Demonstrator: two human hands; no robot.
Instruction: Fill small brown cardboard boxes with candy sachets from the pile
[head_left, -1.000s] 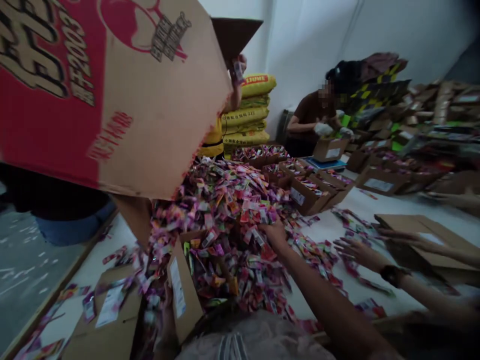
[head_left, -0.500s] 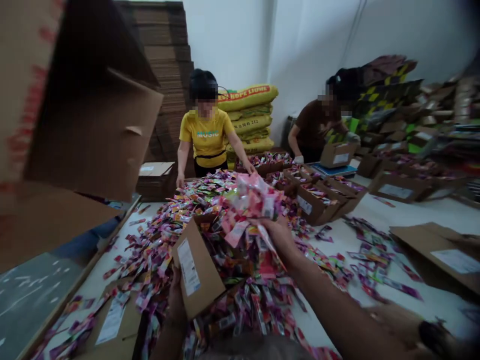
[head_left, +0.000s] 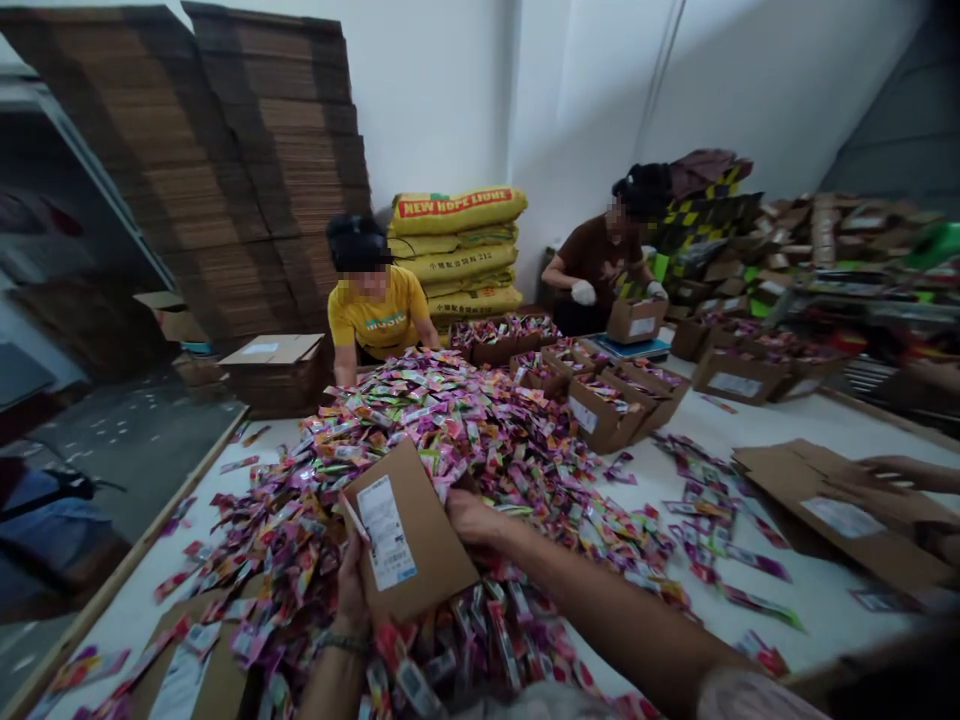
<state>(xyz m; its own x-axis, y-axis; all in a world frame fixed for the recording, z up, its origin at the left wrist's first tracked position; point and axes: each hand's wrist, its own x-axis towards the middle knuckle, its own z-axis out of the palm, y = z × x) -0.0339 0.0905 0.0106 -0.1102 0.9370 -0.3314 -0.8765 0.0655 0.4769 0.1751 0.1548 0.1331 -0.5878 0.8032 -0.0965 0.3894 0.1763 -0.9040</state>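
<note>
A small cardboard box (head_left: 427,530) with a white label is tilted up over the heap. My left hand (head_left: 351,590) grips its left side, closed round the edge. My right hand (head_left: 476,522) reaches in at the box's right side, where the box and packets hide its fingers. Whether that hand holds anything is not visible. Small, shiny, purple and pink packets (head_left: 480,420) form a large heap behind and around both hands. Another labelled cardboard box (head_left: 217,650) lies among packets at the lower left.
Across the white table (head_left: 720,420), a person in a yellow shirt (head_left: 382,315) bends over the heap. Another person in brown (head_left: 600,255) handles a small box. Filled boxes (head_left: 600,410) stand at centre right. Someone's hands hold flat cardboard (head_left: 832,495) at right.
My right hand has come down from above the box, where it held a bunch of pink packets, to the box's right side. The large carton at upper left has left view. The yellow-shirted person bends lower.
</note>
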